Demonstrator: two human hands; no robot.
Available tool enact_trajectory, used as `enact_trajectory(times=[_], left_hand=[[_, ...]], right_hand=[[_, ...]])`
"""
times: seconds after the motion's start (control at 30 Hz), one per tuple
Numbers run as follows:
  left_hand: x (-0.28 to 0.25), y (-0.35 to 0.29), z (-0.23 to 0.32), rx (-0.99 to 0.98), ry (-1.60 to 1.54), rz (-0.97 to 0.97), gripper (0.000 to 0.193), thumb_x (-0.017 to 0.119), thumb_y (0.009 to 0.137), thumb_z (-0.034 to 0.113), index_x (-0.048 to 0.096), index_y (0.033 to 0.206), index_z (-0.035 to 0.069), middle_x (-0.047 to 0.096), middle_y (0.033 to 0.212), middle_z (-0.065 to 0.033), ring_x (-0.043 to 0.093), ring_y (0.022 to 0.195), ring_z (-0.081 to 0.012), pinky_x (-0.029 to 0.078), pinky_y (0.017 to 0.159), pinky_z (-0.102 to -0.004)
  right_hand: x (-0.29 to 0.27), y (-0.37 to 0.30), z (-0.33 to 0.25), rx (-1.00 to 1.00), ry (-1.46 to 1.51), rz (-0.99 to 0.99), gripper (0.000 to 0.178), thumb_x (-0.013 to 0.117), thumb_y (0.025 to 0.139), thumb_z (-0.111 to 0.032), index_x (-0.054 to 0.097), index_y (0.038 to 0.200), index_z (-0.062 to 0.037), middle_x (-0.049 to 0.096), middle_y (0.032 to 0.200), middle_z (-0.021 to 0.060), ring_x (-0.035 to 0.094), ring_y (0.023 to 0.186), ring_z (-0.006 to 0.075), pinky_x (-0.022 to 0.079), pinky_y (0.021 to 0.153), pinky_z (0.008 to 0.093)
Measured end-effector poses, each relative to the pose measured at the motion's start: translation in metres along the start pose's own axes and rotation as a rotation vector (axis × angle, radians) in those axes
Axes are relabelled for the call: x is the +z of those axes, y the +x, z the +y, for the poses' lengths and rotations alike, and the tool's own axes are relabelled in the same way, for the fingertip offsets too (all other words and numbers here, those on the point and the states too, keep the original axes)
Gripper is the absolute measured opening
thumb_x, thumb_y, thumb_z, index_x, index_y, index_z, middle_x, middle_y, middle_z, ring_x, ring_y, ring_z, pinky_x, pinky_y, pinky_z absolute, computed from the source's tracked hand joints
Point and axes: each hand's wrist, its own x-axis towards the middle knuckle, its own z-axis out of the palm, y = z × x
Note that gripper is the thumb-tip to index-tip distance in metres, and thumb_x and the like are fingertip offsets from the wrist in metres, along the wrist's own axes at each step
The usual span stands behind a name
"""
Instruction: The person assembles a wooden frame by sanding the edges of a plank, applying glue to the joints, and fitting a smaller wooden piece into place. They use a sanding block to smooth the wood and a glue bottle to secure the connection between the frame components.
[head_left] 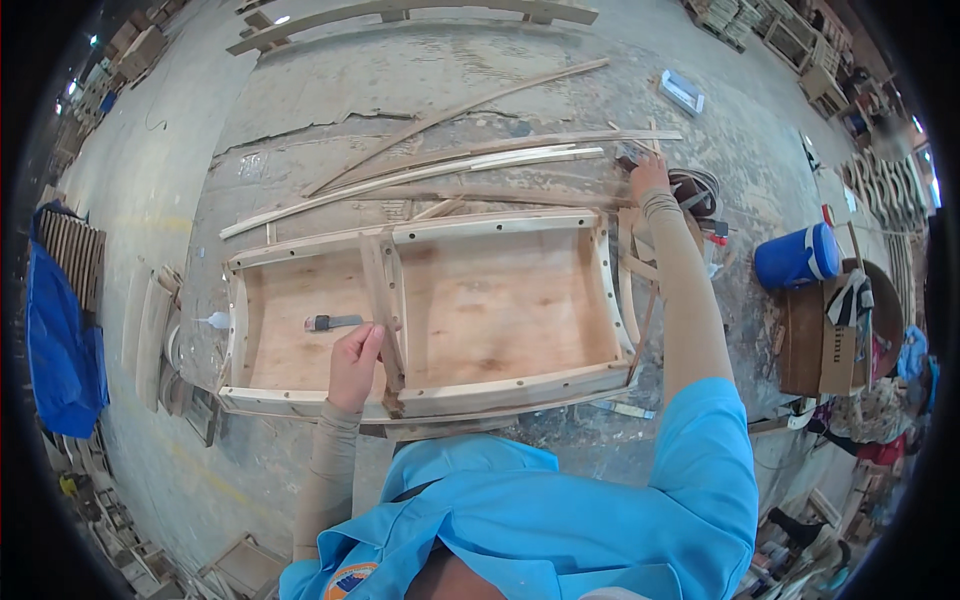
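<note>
A shallow curved wooden frame (500, 398) with a plywood bottom and a cross divider lies before me. Over the divider rests a narrow wooden strip (378, 285). My left hand (352, 368) is closed in a pinch beside this strip; what sits between thumb and finger is too small to make out. Left of the strip, a brush-like tool with a flat grey end (332, 322) lies on the plywood. My right hand (650, 176) reaches beyond the frame's far right corner, its fingers bent down by thin wood pieces (652, 135) and a small dark object (627, 162). Its grip is partly hidden.
Long wooden strips (420, 180) lie behind the frame. Right of my right hand is a coiled dark strap or hose (697, 190). A blue drum-shaped container (797, 255) and a cardboard box (805, 345) stand at the right. A blue tarp (65, 330) covers slats at the left.
</note>
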Motion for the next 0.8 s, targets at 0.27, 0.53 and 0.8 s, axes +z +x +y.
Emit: enact_trajectory(times=[0.27,0.53,0.8], left_hand=[[0.027,0.028,0.022,0.387,0.304,-0.064,0.047,0.053,0.097,0.017,0.044,0.14,0.002,0.057,0.125,-0.017,0.056,0.113,-0.0253,0.042,0.098,-0.0349],[0.028,-0.006,0.116,0.974,0.478,0.056,0.068,0.068,0.085,0.019,0.04,0.142,-0.001,0.05,0.138,-0.0173,0.045,0.13,-0.0308,0.035,0.107,-0.0401],[-0.014,-0.072,0.096,0.432,0.351,-0.715,0.039,0.074,0.081,0.017,0.065,0.114,0.0,0.065,0.117,-0.0138,0.057,0.109,-0.0199,0.045,0.093,-0.0345]], right_hand=[[-0.035,-0.047,0.038,0.027,0.658,0.589,0.027,0.059,0.086,-0.015,0.066,0.11,-0.0044,0.063,0.112,0.0144,0.06,0.106,0.0341,0.046,0.095,0.0377],[-0.246,-0.281,-0.003,-0.407,1.472,0.736,0.021,0.062,0.08,0.011,0.068,0.095,-0.0014,0.066,0.094,0.0038,0.063,0.084,0.01,0.051,0.076,0.0232],[-0.227,-0.367,-0.144,-0.551,2.011,-0.161,0.013,0.064,0.082,0.008,0.065,0.094,0.001,0.065,0.092,0.0036,0.063,0.088,0.0109,0.053,0.078,0.0254]])
